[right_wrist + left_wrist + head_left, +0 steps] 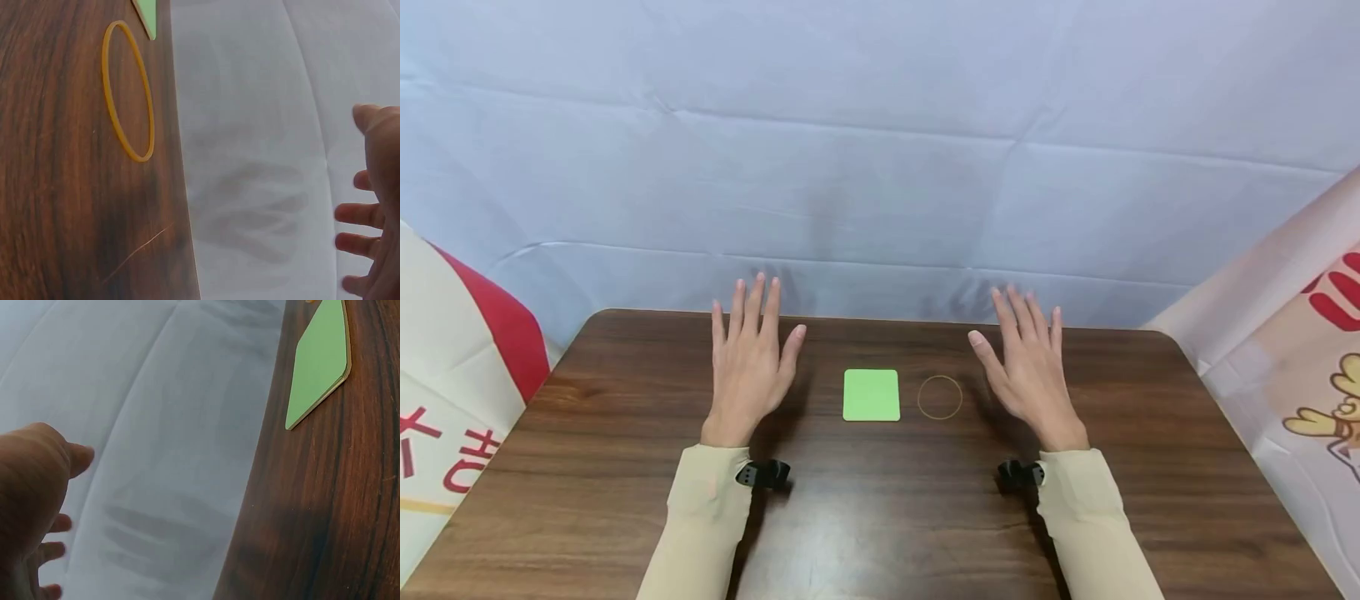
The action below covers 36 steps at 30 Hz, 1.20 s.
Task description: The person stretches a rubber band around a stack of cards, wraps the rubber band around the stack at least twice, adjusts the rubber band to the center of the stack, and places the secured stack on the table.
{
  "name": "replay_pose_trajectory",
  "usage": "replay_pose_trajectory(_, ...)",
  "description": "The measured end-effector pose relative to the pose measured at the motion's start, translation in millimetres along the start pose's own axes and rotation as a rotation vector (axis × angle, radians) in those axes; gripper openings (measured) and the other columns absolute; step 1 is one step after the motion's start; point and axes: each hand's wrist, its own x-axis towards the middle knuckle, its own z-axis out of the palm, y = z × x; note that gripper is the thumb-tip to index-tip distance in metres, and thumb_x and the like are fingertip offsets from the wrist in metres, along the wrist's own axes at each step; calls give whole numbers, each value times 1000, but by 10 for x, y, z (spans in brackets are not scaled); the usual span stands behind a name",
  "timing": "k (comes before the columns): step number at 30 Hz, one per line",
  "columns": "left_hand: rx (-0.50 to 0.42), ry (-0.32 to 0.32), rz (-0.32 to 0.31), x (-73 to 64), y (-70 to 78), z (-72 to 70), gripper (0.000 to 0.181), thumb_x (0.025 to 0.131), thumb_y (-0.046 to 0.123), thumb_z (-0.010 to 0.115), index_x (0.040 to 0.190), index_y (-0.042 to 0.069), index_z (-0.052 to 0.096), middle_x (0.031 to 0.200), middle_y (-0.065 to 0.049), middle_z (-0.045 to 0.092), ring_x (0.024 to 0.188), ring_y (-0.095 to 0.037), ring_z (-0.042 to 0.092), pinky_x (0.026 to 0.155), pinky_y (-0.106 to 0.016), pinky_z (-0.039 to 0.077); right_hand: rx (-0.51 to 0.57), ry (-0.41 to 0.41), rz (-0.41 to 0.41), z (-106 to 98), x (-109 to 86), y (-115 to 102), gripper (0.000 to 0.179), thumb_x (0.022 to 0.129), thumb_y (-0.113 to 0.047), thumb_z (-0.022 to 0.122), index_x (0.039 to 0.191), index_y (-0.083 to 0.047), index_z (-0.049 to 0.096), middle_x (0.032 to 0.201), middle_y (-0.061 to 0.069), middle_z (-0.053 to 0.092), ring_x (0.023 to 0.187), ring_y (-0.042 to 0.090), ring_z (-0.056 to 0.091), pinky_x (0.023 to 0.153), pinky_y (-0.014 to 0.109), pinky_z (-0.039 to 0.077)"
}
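Note:
A square light-green card stack [871,395] with rounded corners lies flat near the middle of the table; in the left wrist view its edge shows more than one layer. Just right of it lies a thin yellow rubber band [107,81], spread into a loop and apart from the cards. My left hand [747,367], palm down with fingers straight and spread, hovers left of the cards. On the other side, my right hand [1028,371] is held the same way, nearest to the rubber band. Neither hand holds or touches anything.
The dark wooden table [880,517] has rounded far corners. Behind it hangs a pale cloth [880,167], close beyond the fingertips. Printed cloths hang at the left [460,367] and right [1285,367]. Each wrist wears a small black camera.

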Motion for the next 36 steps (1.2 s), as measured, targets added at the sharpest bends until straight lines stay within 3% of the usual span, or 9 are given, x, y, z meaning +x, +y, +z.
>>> replay_pose_trajectory(4,-25,8,-11,6,4,14,61,102,33,59,152,1,43,150,-23,46,142,-43,36,114,-63,25,65,19,26,-12,-4,-8,65,105,-45,52,155,-7,38,151,25,41,139,47,35,116,64,20)
replay_pose_trajectory(7,-51,-13,-49,0,11,11,56,100,29,64,145,-1,51,139,-24,54,130,-45,48,105,-62,35,103,13,51,-19,-11,-17,61,103,-40,59,151,-6,43,139,24,51,127,45,47,102,64,36)
replay_pose_trajectory(11,-119,-67,-116,-21,26,-6,49,97,25,68,137,-1,57,128,-24,61,116,-46,56,93,-62,44,149,-16,65,-23,-12,-48,54,100,-34,64,145,-8,50,124,17,59,110,38,56,85,61,46)
replay_pose_trajectory(16,-246,-173,-177,-27,52,-9,49,98,25,67,139,1,56,122,-20,63,106,-40,58,87,-57,48,210,-81,99,-38,-16,-106,44,98,-31,68,135,-8,60,117,13,65,102,34,62,82,54,48)
replay_pose_trajectory(25,-353,-381,-224,-27,167,186,60,96,29,70,147,6,50,125,-16,61,115,-36,58,92,-55,49,252,-235,174,63,29,-202,36,96,-29,71,124,-6,68,105,9,70,98,29,66,86,51,49)
replay_pose_trajectory(31,-438,-511,-183,-56,271,317,73,89,31,79,149,5,47,129,-17,58,119,-34,54,98,-52,47,225,-323,203,165,26,-235,39,95,-32,72,123,-4,69,109,11,70,100,30,65,85,53,49)
replay_pose_trajectory(36,-398,-642,-117,-86,344,365,87,80,38,87,151,7,46,136,-15,52,125,-34,47,102,-52,45,195,-444,193,210,-14,-210,42,96,-32,71,127,-3,67,116,13,68,107,31,64,89,54,50)
